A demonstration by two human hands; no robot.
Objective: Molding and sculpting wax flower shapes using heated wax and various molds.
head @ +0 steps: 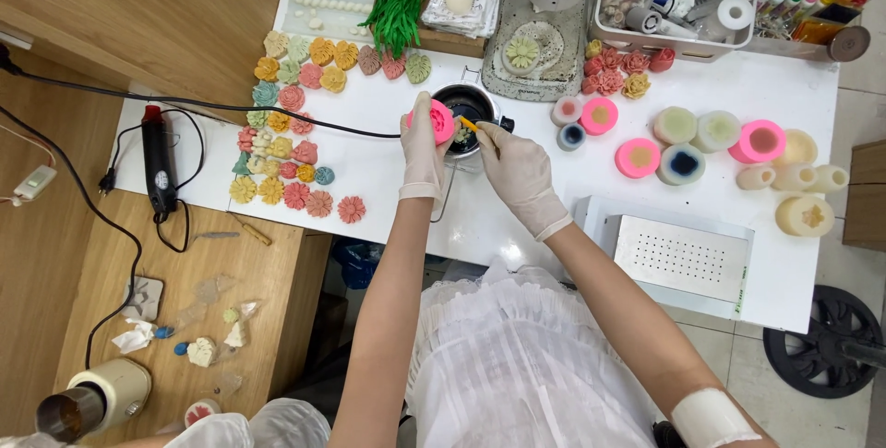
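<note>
A round pink silicone mould (442, 120) was held tilted at the left rim of a small black melting pot (464, 116), near the middle of the white tabletop (388, 180). The gloved left hand (424, 148) was wrapped around the mould from below and the near side, its fingers closed on the rim. The gloved right hand (519, 171) was pinched on a thin orange-tipped stick (471, 125), whose long axis ran from the near right up to the far left, with its tip over the pot's opening, just right of the mould. The mould thus lay to the left of the stick's tip, the left hand being the nearer to it. Rows of small cast flowers and leaves in yellow, pink and green (286, 134) were spread to the left of the pot. To the right, round pink and pale moulds (701, 139) were grouped. At the far right, a white rectangular bin of rolls and tubes (688, 5) and a row of small coloured bottles (812, 0) were set; their labels were too small to tell.
</note>
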